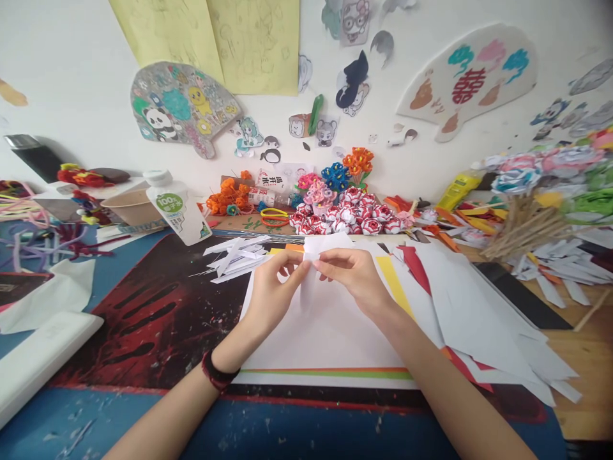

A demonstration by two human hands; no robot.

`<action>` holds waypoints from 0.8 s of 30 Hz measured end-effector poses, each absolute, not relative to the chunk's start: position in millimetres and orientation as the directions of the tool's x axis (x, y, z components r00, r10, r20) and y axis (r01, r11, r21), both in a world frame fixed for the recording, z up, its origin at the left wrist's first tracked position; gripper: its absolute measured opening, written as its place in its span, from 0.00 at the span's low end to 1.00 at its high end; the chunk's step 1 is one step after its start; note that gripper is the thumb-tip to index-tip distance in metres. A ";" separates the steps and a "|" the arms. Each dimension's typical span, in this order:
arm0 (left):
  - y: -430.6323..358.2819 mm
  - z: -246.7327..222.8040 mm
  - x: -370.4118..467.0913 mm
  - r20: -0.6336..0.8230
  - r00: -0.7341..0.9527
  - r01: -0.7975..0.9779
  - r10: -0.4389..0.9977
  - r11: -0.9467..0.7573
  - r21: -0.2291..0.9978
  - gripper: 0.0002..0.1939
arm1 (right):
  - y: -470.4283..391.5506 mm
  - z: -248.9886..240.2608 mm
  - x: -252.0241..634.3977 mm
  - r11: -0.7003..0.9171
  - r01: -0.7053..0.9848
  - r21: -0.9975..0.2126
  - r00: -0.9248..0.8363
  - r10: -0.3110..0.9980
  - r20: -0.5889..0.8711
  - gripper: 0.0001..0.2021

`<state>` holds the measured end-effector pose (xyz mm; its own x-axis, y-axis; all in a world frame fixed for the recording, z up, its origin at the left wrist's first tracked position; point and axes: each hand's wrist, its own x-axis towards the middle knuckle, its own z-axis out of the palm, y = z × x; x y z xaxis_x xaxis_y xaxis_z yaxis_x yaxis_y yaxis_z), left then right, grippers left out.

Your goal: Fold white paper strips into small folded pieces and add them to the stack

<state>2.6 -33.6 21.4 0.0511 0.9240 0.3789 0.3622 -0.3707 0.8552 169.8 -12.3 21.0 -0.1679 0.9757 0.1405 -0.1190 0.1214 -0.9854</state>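
Between my two hands, above the stack of paper, is a small white strip of paper (325,243). My left hand (278,287) pinches its left edge between thumb and fingers. From the other side my right hand (357,278) pinches the strip close to the left fingertips. Beneath the hands lies a stack of large sheets, white paper (325,338) on top with orange and green edges showing at the front. Left of the hands is a loose pile of cut white paper strips (234,259).
Red-and-white paper flowers (345,214) stand at the back, near a white bottle (175,207) and a paper bowl (134,207). More white sheets (483,313) overlap on the right. A white case (43,364) lies at left on the dark mat (143,319).
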 end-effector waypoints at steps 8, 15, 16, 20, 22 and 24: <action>-34.3 20.7 3.0 0.384 0.039 0.373 0.923 -0.370 0.851 0.09 | -13.8 23.5 170.4 0.113 -0.118 -0.987 -0.187 0.973 0.134 0.12; -34.6 21.8 3.3 0.379 0.034 0.378 0.925 -0.363 0.852 0.10 | -15.5 26.7 170.0 0.096 -0.099 -0.990 -0.191 0.975 0.114 0.13; -34.7 21.7 3.4 0.380 0.031 0.378 0.924 -0.363 0.852 0.10 | -15.7 26.9 169.9 0.099 -0.096 -0.990 -0.194 0.974 0.116 0.13; -34.6 21.4 3.4 0.385 0.032 0.374 0.922 -0.369 0.851 0.10 | -15.6 26.9 170.1 0.108 -0.093 -0.990 -0.204 0.971 0.125 0.12; -34.3 21.9 2.7 0.383 0.032 0.373 0.923 -0.366 0.852 0.10 | -15.5 26.6 170.7 0.111 -0.097 -0.989 -0.202 0.971 0.129 0.11; -33.9 22.9 1.4 0.382 0.036 0.370 0.924 -0.367 0.853 0.10 | -15.4 26.2 171.9 0.107 -0.105 -0.989 -0.219 0.967 0.128 0.11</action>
